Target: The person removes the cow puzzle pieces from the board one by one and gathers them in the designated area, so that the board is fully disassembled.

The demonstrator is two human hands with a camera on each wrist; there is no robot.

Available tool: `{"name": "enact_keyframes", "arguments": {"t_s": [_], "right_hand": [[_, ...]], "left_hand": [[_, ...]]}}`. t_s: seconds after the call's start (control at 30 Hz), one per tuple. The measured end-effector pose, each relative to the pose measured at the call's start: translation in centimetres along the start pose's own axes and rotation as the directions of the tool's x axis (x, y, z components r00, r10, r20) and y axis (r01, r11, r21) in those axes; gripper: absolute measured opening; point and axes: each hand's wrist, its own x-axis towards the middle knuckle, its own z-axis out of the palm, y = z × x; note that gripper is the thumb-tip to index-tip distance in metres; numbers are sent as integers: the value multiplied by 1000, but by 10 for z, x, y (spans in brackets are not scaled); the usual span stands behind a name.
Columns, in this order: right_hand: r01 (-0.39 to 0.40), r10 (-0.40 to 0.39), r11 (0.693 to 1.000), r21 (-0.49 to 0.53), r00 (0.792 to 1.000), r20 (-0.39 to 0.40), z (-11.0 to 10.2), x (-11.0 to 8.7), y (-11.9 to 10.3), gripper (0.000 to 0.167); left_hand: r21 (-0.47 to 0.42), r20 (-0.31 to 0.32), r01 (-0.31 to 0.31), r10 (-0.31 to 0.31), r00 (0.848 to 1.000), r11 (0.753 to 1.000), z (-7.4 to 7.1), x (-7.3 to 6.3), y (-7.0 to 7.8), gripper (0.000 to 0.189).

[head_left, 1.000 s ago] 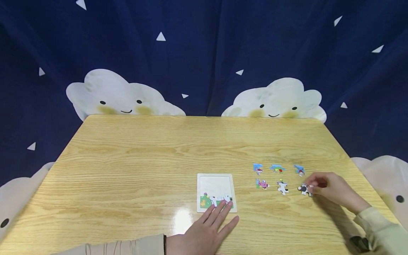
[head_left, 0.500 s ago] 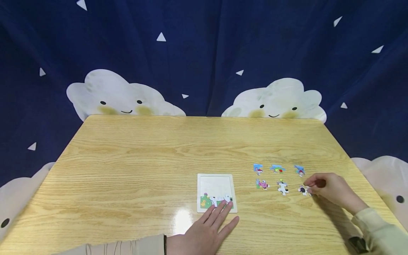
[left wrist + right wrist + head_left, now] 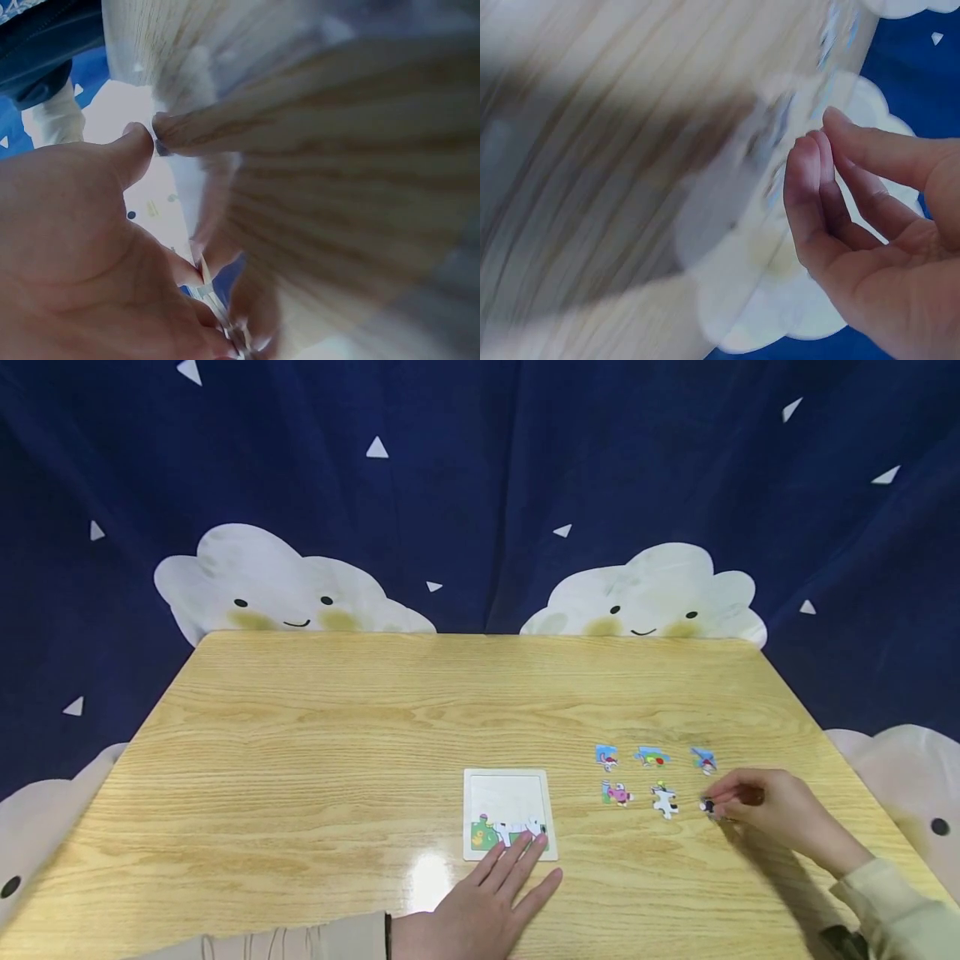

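Note:
A square white puzzle tray (image 3: 506, 793) lies on the wooden table, a strip of green farm picture with white animal parts along its near side. Straight fingers of my left hand (image 3: 483, 897) rest over the tray's near edge and hide part of that strip. On the right, my right hand (image 3: 772, 814) pinches a black-and-white puzzle piece (image 3: 707, 806) at the table, its fingers covering much of it. Just left of that sits a white puzzle piece (image 3: 663, 802) with a bit of yellow-green on top. In the right wrist view, thumb and fingertips come together.
A pink puzzle piece (image 3: 618, 793) stands at the left of the near row. Behind it run three blue-topped pieces, among them a red-and-green one (image 3: 652, 757). A dark blue curtain (image 3: 480, 485) with clouds hangs at the table's far edge.
My right hand has shifted slightly left, its fingers now covering more of the black-and-white puzzle piece. The left hand and the tray stay where they were.

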Motion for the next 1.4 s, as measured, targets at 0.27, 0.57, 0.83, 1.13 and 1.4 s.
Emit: {"name": "enact_keyframes", "arguments": {"t_s": [0.27, 0.57, 0.83, 1.13, 1.4], "right_hand": [[105, -126, 973, 204, 988, 89, 26, 12, -41, 15], [103, -190, 925, 367, 959, 209, 59, 36, -88, 10], [94, -210, 916, 390, 940, 268, 88, 58, -129, 12], [152, -286, 906, 395, 908, 306, 122, 78, -163, 10], [138, -283, 902, 409, 904, 319, 139, 85, -179, 9]], "left_hand": [[-12, -65, -11, 10, 998, 1000, 2, -1, -1, 89], [-19, -48, -10, 9, 999, 1000, 1, 0, -1, 88], [-10, 14, -2, 2, 1000, 1000, 1, 0, 0, 88], [6, 49, 17, -17, 999, 1000, 1, 0, 2, 86], [36, 74, 25, -28, 997, 999, -1, 0, 2, 83]]}}
